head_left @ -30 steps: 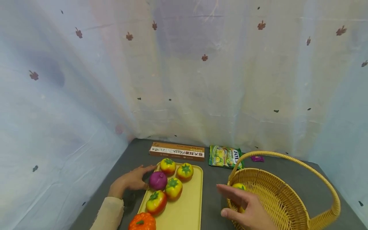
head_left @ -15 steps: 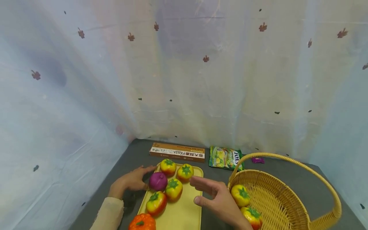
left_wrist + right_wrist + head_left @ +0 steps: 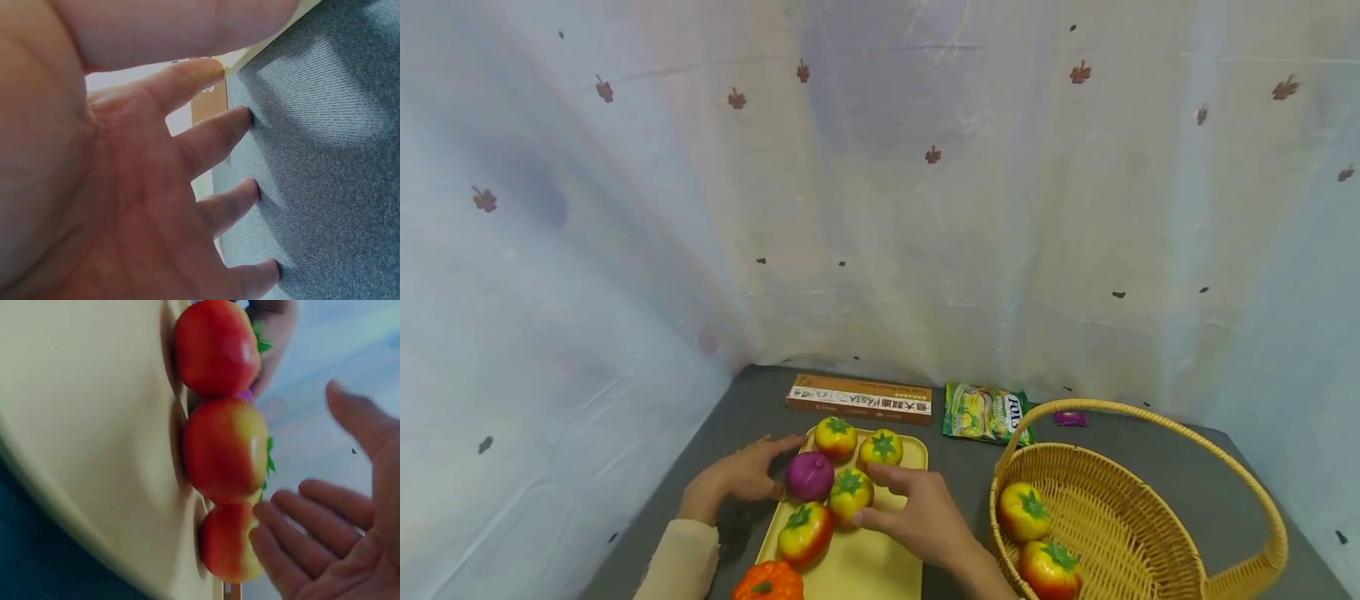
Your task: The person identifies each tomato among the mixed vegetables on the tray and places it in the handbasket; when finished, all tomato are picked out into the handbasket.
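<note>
A yellow tray (image 3: 880, 567) holds several red-and-yellow toy persimmons with green leaf caps, a purple toy onion (image 3: 809, 477) and an orange toy pumpkin (image 3: 769, 583). My left hand (image 3: 741, 475) rests at the tray's left edge beside the onion; in the left wrist view its spread fingertips touch the grey cloth. Over the tray, my right hand (image 3: 921, 512) has thumb and fingers apart at the right side of the middle persimmon (image 3: 850, 493). In the right wrist view, a gap shows between the right hand's thumb and fingers, with persimmons (image 3: 225, 450) in front.
At right stands a wicker basket (image 3: 1112, 508) with a tall handle, holding two persimmons (image 3: 1024, 512). Behind the tray lie a pasta box (image 3: 859, 398), a green Fox's candy bag (image 3: 985, 412) and a small purple packet (image 3: 1071, 418). Patterned curtains surround the table.
My right hand has moved left from the basket's near side to the middle persimmon on the tray, uncovering the two persimmons in the basket. My left hand stays put.
</note>
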{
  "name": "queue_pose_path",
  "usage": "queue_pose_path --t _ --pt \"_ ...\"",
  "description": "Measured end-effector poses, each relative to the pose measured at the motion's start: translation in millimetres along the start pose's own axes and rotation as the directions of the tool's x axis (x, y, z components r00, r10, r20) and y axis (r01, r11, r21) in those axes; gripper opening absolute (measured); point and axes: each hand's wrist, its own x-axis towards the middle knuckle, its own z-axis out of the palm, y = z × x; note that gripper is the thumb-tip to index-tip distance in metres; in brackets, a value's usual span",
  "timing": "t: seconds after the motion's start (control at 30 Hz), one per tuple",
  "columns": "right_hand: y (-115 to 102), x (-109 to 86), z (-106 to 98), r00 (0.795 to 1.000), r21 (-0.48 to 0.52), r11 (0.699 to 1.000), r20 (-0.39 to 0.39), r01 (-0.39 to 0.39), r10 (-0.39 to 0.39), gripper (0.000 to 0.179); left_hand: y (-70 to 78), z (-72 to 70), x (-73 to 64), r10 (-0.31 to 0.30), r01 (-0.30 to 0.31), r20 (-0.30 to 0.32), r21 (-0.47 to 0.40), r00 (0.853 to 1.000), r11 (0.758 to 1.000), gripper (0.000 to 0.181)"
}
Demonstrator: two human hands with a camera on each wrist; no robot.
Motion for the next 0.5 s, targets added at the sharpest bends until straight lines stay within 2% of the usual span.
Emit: queue_pose_path --t 0.17,0.5 --pt "-4 5.9 11 0.999 -0.095 0.995 -0.025 -0.039 0.037 0.063 -0.1 0.7 0.2 -0.001 0.001 -0.002 0.000 1.000 1.000 0.090" --pt "-4 17.2 30 0.994 -0.149 0.987 -0.101 -0.053 0.038 0.052 -1.8 0.6 0.0 0.021 -0.021 -0.004 0.009 1.000 1.000 0.091"
